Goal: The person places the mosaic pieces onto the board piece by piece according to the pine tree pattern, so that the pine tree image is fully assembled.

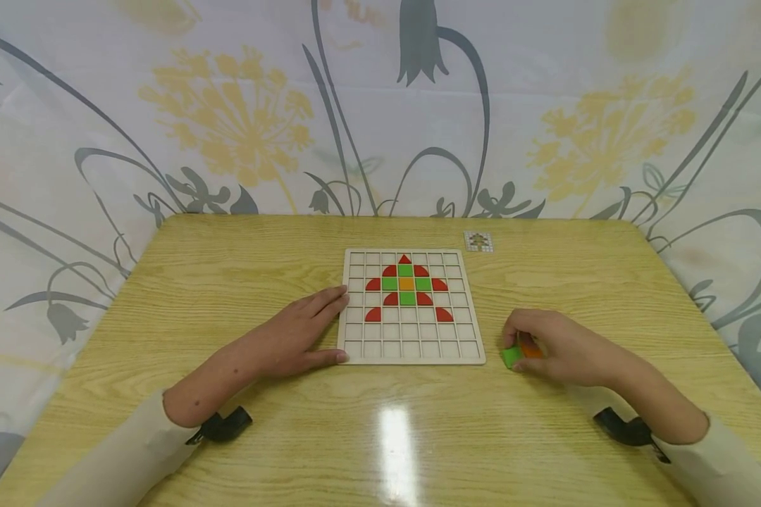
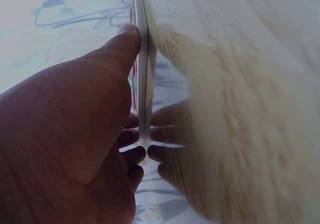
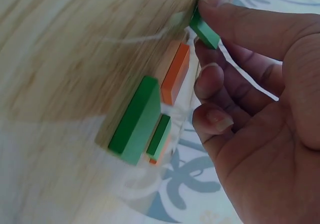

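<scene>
A square wooden grid board (image 1: 412, 362) lies on the table, with red, green and orange pieces (image 1: 406, 284) forming a tree-like shape in its cells. My left hand (image 1: 298, 334) rests at the board's left side, fingers fairly straight and fingertips touching the edge. To the right of the board, my right hand (image 1: 567, 350) pinches a green tile (image 3: 204, 30) between thumb and fingers. Below that hand, the right wrist view shows a thick orange tile (image 3: 175, 75), a larger green tile (image 3: 136, 121) and a small green tile (image 3: 159, 136) with some orange behind it.
A small printed card (image 1: 478, 241) with a tree pattern on a grid lies beyond the board's top right corner. The glossy wooden table (image 1: 241, 246) meets a flower-patterned cloth (image 1: 380, 127) at its far edge.
</scene>
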A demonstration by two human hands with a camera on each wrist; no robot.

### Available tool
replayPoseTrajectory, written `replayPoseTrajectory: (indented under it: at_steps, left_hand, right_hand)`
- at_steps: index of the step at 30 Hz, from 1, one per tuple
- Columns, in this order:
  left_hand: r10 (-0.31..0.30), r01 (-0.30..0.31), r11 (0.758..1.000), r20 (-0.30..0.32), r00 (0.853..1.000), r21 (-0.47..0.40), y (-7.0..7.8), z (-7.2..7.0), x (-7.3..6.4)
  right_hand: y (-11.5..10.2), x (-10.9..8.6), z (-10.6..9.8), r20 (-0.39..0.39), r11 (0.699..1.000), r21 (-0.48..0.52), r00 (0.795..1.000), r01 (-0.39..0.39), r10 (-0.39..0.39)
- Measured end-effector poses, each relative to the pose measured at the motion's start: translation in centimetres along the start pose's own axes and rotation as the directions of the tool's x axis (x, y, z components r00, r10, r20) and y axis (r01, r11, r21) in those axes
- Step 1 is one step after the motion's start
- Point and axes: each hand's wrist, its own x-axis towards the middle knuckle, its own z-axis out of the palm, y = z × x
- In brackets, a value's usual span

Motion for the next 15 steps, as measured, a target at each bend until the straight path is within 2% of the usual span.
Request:
replayPoseTrajectory:
  at_steps: [8, 15]
  left_hand:
    - [-0.002, 0.002, 1.0, 0.004, 1.0, 0.0, 0.0, 0.0, 0.1]
    - [-0.008, 0.008, 1.0, 0.006, 1.0, -0.005, 0.0, 0.0, 0.0]
  right_hand:
    - [-0.5, 0.9, 0.0, -0.046, 0.997, 0.039, 0.996, 0.072, -0.07]
    - [-1.3, 2.8, 0.0, -0.006, 0.996, 0.062, 0.998, 0.067, -0.067]
